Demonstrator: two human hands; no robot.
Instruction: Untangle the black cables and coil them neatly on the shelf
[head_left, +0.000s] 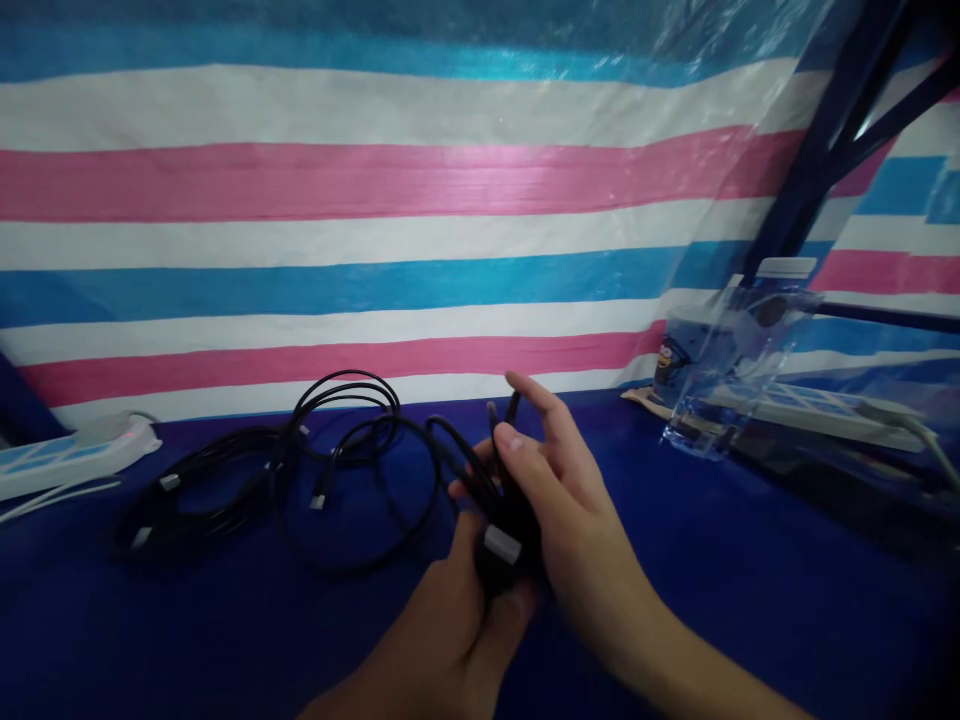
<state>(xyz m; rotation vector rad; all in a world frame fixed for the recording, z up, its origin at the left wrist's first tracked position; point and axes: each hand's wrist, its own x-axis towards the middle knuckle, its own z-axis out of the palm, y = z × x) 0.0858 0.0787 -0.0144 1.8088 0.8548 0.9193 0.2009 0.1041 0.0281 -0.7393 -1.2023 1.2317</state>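
Observation:
A bundled black cable (pixel 506 505) is between my two hands, above the blue surface. My left hand (pixel 457 610) is closed around the lower end of the bundle, near a light grey tag or connector (pixel 502 544). From the right, my right hand (pixel 570 480) grips the same bundle, its thumb pressed near the upper strands and its index finger stretched out. A thin cable end (pixel 513 406) sticks up by that thumb. Left of my hands lie loose black cable loops (pixel 352 420), with a USB plug (pixel 318 498) among them. Some of my fingers are hidden behind the bundle.
A white power strip (pixel 82 455) sits at far left, beside a coiled black cable (pixel 202 490). To the right stand a clear plastic holder (pixel 739 370) and another power strip (pixel 810 415). Behind the blue table (pixel 675 600) hangs a striped sheet (pixel 375 180).

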